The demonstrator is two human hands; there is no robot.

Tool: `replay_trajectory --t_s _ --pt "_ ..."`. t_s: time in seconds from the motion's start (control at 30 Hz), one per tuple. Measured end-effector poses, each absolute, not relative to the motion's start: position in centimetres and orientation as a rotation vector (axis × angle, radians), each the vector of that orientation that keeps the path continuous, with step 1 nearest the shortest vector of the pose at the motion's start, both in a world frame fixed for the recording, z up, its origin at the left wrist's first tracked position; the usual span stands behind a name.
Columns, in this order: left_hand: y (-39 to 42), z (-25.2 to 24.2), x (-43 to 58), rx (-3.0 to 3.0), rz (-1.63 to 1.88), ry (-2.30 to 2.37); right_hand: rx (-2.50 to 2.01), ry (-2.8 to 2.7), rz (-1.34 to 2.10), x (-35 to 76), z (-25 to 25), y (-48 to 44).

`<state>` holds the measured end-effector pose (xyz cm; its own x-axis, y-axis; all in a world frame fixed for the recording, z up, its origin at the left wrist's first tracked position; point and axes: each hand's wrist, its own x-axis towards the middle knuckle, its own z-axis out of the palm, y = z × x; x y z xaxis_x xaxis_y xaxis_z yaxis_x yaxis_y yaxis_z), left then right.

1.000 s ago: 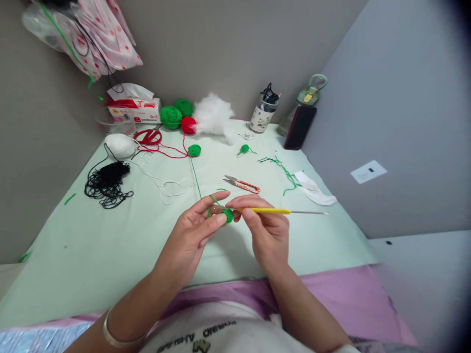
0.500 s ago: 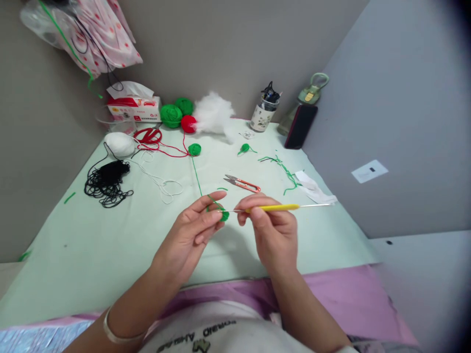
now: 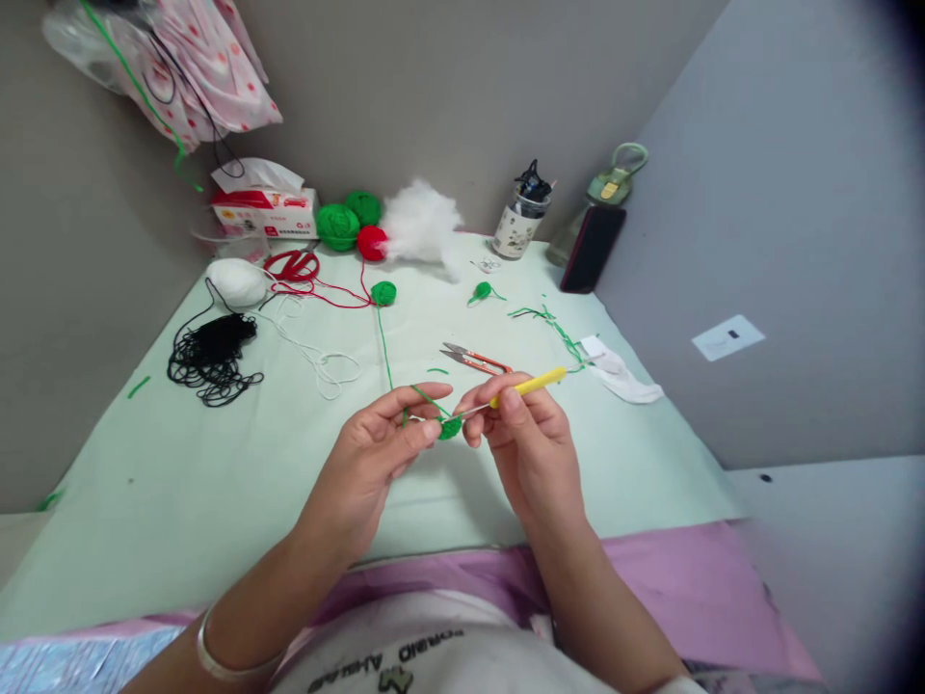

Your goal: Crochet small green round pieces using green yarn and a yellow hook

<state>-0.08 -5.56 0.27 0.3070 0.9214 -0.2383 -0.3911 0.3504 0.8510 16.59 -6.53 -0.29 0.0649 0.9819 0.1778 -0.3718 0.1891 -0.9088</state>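
A single camera on the person's head looked forward and down across the table (image 3: 209,482), near enough that the shirt (image 3: 434,651) edged the bottom middle, with the left hand (image 3: 365,458) and right hand (image 3: 539,443) mid-frame and the wall (image 3: 462,96) along the top.

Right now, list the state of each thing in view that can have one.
Left hand: pinching green crochet piece
Right hand: gripping yellow-handled hook
Orange snips: lying, blades parted
Red scissors: lying
Tissue box: open, tissue protruding
Phone: standing tilted
Bottle: upright
Jar: upright, items protruding
Black yarn: loosely heaped
White yarn ball: wound
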Motion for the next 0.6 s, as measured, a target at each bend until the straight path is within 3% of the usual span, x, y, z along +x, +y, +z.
replay_trajectory --t_s 0.27,0.6 --pt "-5.8 0.9 -0.1 0.758 1.000 0.837 -0.843 -1.092 1.072 16.6 -0.2 -7.0" --pt "-6.9 0.4 0.3 1.082 1.217 1.073 -0.909 -1.637 0.334 16.4 0.0 -8.8"
